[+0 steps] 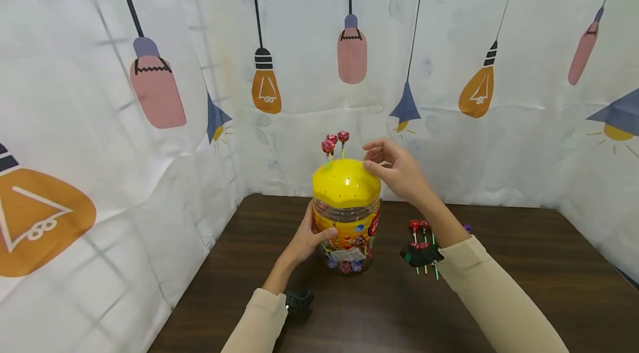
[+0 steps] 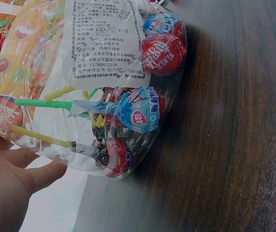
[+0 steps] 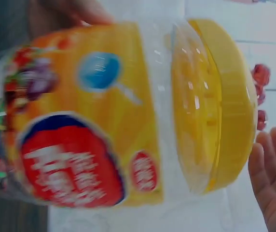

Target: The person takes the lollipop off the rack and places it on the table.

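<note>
A clear plastic candy jar [image 1: 349, 231] with a printed label and domed yellow lid [image 1: 345, 185] stands upright on the dark table. Three red-wrapped lollipops [image 1: 343, 136] stick up from holes in the lid. My left hand [image 1: 305, 237] grips the jar's left side, thumb across the front; its fingers lie along the plastic in the left wrist view. Wrapped lollipops [image 2: 140, 110] show inside, near the bottom. Beside the lid's upper right edge is my right hand [image 1: 394, 167], fingers loosely bent, with nothing seen between them. In the right wrist view its fingertips are right at the lid's edge.
Several lollipops [image 1: 414, 225] lie on the dark wooden table [image 1: 524, 264] to the right, partly hidden by my right forearm and its black wrist strap [image 1: 421, 255]. A white curtain [image 1: 309, 136] printed with lamps hangs behind and at the left.
</note>
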A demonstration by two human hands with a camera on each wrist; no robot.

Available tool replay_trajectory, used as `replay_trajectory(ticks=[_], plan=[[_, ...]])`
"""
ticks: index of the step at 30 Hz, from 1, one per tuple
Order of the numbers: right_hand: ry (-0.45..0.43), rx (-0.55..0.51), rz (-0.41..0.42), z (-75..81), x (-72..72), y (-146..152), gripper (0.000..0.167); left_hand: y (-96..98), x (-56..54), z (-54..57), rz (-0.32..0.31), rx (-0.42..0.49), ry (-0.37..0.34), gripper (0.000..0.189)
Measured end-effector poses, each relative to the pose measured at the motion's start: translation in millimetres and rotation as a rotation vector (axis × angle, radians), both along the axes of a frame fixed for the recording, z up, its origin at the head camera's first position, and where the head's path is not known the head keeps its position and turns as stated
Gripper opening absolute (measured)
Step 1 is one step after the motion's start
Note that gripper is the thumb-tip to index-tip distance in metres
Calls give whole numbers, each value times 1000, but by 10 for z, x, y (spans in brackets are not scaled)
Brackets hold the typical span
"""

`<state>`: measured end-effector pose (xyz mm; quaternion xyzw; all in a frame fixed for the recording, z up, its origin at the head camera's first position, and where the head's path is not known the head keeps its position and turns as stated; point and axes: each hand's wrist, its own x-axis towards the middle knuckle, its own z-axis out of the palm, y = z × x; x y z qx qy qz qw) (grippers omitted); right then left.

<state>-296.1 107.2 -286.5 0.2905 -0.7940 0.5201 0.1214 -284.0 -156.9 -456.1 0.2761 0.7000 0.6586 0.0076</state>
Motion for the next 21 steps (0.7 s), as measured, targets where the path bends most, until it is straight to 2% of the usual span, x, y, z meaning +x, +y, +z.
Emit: replay_trajectory(ticks=[4, 9, 15, 21], plan=[[-73, 17, -5, 126, -197, -149, 39, -7, 15, 4, 11, -4, 2, 91], [-128, 7, 8, 169, -362, -261, 43, 3, 14, 8, 14, -6, 1, 91], [-158, 29, 23, 196, -468, -372, 45, -1, 19, 12, 21, -16, -10, 91], [-123, 52, 28, 212, -500, -438, 42, -5, 7, 5, 15, -20, 4, 91]])
